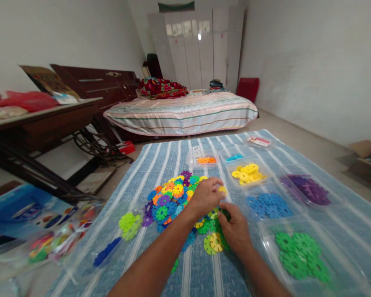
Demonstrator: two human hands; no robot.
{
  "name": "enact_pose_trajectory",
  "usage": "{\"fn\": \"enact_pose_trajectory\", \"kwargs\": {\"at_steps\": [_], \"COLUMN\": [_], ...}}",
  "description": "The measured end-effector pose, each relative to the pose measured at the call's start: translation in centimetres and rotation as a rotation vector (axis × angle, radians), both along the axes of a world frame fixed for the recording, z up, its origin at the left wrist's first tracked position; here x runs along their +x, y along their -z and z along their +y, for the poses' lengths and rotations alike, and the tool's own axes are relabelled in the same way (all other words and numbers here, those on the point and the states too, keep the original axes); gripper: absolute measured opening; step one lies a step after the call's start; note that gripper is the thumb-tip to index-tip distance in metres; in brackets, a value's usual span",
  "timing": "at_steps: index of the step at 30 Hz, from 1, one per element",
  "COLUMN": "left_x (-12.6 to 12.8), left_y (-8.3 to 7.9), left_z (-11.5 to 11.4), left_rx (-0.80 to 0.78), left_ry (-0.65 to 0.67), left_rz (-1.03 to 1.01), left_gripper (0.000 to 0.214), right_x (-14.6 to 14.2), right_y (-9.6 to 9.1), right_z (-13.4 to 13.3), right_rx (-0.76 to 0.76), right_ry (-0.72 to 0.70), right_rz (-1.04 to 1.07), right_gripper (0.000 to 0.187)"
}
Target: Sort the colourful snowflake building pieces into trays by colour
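A mixed pile of notched plastic snowflake discs (173, 197) in many colours lies on the striped cloth. My left hand (205, 196) reaches over the right side of this pile, its fingers closed around a yellow snowflake disc (222, 190). Just to the right and nearer me, my right hand (237, 229) has thumb and forefinger curled about a dark green snowflake disc (225, 213), partly hidden by the fingers. Beneath my hands are loose green discs and a pair of yellow ones (214, 243).
Clear plastic boxes hold sorted discs: green (301, 255), blue (269, 205), purple (309, 189), yellow (248, 174) and orange (206, 160). At left, another box holds lime discs (130, 225) and a dark blue row (107, 251). A bed (182, 115) stands beyond.
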State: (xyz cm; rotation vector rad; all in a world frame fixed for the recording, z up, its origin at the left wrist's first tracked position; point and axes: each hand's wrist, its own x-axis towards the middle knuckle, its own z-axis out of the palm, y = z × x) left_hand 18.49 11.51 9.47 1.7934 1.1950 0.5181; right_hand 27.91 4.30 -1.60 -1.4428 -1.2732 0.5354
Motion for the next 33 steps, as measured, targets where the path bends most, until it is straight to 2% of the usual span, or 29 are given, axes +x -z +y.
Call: {"fn": "enact_pose_trajectory", "kwargs": {"at_steps": [2,4,5,7,9,11,14,19,25,29,31,33], "left_x": [2.4,3.6,3.7,3.0,1.3,-0.5,-2.4,-2.7,-2.1,-2.3,-2.6,-2.9], "left_y": [-1.4,-2.3,-2.4,-2.1,-1.4,-0.5,0.4,1.0,0.9,1.3,1.7,2.0], "left_z": [1.5,2.3,2.4,1.8,0.5,-1.2,-3.6,-6.0,-7.3,-7.4,-7.1,-6.7], "left_rx": [0.043,0.195,0.271,0.356,0.359,0.336,0.291,0.213,0.187,0.185,0.175,0.1], "left_ry": [0.009,-0.044,-0.052,-0.001,0.095,0.156,0.215,0.308,0.346,0.335,0.296,0.234], "left_rz": [-0.095,-0.007,0.075,0.278,0.473,0.624,0.741,0.8,0.866,0.8,0.736,0.625], "left_gripper": [0.049,0.056,0.052,0.033,0.018,0.016,0.016,0.01,0.024,0.02,0.013,0.008], "right_x": [0.0,0.0,0.0,0.0,0.0,0.1,0.2,0.4,0.6,0.6,0.6,0.7], "right_y": [0.1,0.2,0.2,0.2,0.1,0.0,0.1,0.0,-0.1,0.0,0.0,-0.1], "right_z": [0.0,0.1,0.1,0.1,0.1,0.1,0.1,0.0,-0.2,-0.1,-0.1,-0.1], "right_rx": [0.003,0.0,0.0,0.002,0.003,0.003,-0.002,-0.019,-0.038,-0.043,-0.053,-0.063], "right_ry": [-0.001,0.005,0.009,0.013,0.019,0.022,0.019,0.011,-0.01,-0.01,-0.011,-0.012], "right_rz": [0.007,0.016,0.02,0.027,0.034,0.043,0.046,0.065,0.084,0.101,0.122,0.14], "right_gripper": [0.024,0.025,0.025,0.026,0.027,0.028,0.027,0.027,0.027,0.027,0.028,0.03]}}
